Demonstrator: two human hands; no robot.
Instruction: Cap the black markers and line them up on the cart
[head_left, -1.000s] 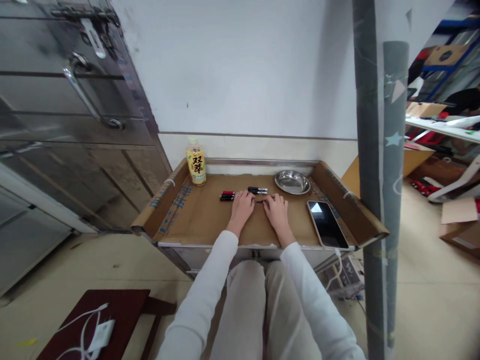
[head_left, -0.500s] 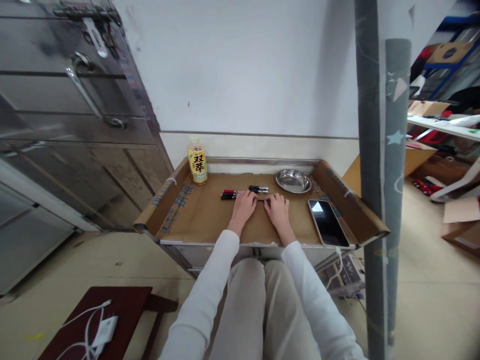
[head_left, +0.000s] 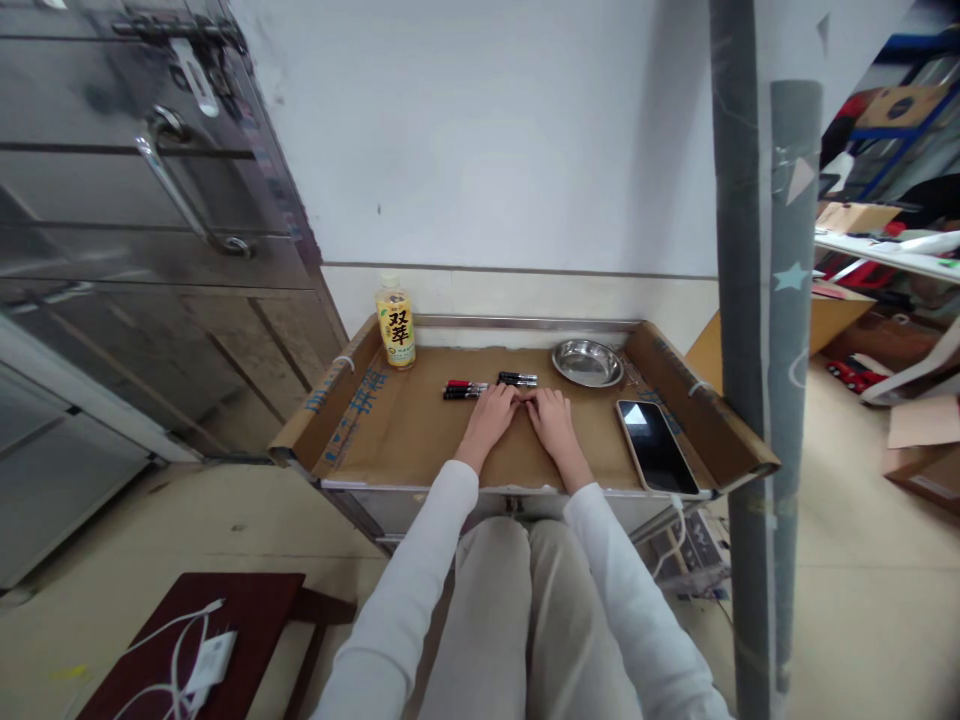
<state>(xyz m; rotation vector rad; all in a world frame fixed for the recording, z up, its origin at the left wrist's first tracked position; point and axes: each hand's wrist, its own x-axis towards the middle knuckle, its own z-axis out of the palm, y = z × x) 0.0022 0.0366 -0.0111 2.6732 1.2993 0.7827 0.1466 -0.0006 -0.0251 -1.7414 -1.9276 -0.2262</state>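
Observation:
My left hand (head_left: pixel 495 415) and my right hand (head_left: pixel 553 418) meet over the cardboard-covered tabletop, with fingertips pinched together. A thin, dark pen-like piece (head_left: pixel 524 400) is between them, mostly hidden by the fingers. Just beyond my left hand lie several pens (head_left: pixel 463 390), black ones and a red one, side by side. Another small group of black and silver pens or pen parts (head_left: pixel 517 379) rests behind the fingertips. I cannot tell whether those are whole.
A shallow steel dish (head_left: pixel 587 362) sits at the back right, a phone (head_left: pixel 656 446) with a white cable at the front right. A yellow-labelled drink bottle (head_left: pixel 396 325) stands at the back left. Folded cardboard walls (head_left: pixel 697 400) flank the tabletop; grey pole-like rolls (head_left: pixel 791 300) rise at right.
My hands have drawn closer together until the fingertips meet, hiding most of the thin dark piece that showed between them before. The pens, dish and phone stay put.

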